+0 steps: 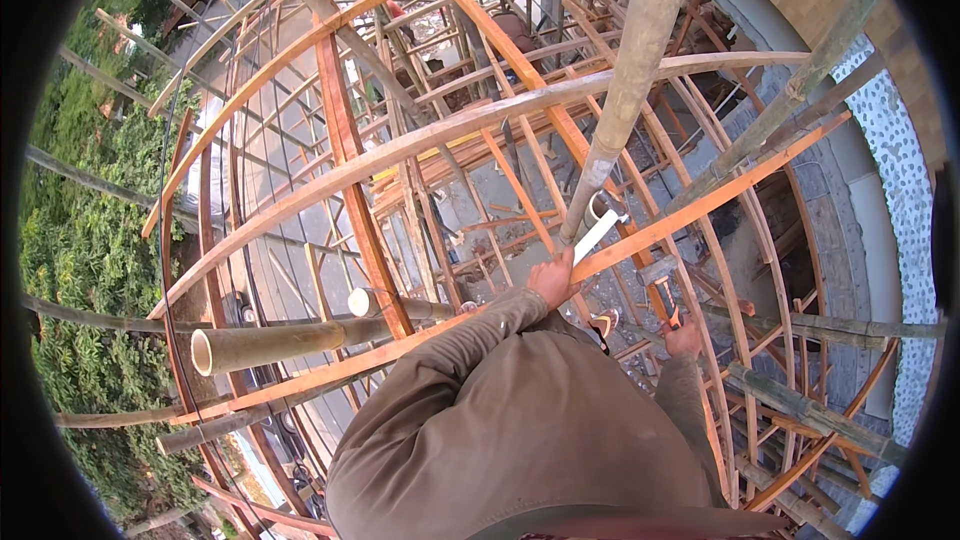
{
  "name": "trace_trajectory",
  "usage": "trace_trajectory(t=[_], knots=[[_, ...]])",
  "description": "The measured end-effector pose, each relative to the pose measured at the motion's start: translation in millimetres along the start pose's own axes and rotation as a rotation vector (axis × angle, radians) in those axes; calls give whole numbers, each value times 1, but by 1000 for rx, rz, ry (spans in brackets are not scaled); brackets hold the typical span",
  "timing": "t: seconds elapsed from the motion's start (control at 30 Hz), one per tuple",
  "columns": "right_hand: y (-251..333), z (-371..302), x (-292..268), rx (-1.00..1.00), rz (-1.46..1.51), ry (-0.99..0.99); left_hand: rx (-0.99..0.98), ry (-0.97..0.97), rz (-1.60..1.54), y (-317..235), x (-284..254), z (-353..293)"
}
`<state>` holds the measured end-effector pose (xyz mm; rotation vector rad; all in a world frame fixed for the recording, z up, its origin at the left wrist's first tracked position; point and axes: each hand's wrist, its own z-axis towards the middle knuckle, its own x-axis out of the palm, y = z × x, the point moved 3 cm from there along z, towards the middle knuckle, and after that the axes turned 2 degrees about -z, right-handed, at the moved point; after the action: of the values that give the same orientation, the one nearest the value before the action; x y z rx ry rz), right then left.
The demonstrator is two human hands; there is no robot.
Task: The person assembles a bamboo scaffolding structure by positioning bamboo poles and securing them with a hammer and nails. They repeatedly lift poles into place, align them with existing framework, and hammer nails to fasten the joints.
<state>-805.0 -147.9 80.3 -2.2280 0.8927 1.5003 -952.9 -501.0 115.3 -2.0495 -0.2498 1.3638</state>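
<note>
My left hand (553, 278) is closed on a long orange-brown wooden beam (690, 212) that crosses in front of me. Right above it comes down the lower end of a thick bamboo pole (625, 90). A white strip (597, 237) slants up from beside these fingers, with a dark metal piece at its top; whether the hand also touches it I cannot tell. Lower right, my right hand (683, 337) grips a hammer (664, 298) with an orange and black handle and grey head. Its head is just below the beam.
Curved wooden strips (480, 120) and bamboo poles (270, 340) form an open framework all round me. Far below lies grey ground with stacked timber. Black cables (170, 270) hang at left beside green trees (90, 210). A speckled white-blue wall (895, 140) stands at right.
</note>
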Motion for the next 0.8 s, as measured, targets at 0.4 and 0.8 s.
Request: trace_trajectory(t=[0.4,0.8], knots=[[3,-2,-6,-8,73,30,9,2,-4,-5,-1,-2],[-2,2,4,7,43,6,20,13,1,-6,-4,-3]])
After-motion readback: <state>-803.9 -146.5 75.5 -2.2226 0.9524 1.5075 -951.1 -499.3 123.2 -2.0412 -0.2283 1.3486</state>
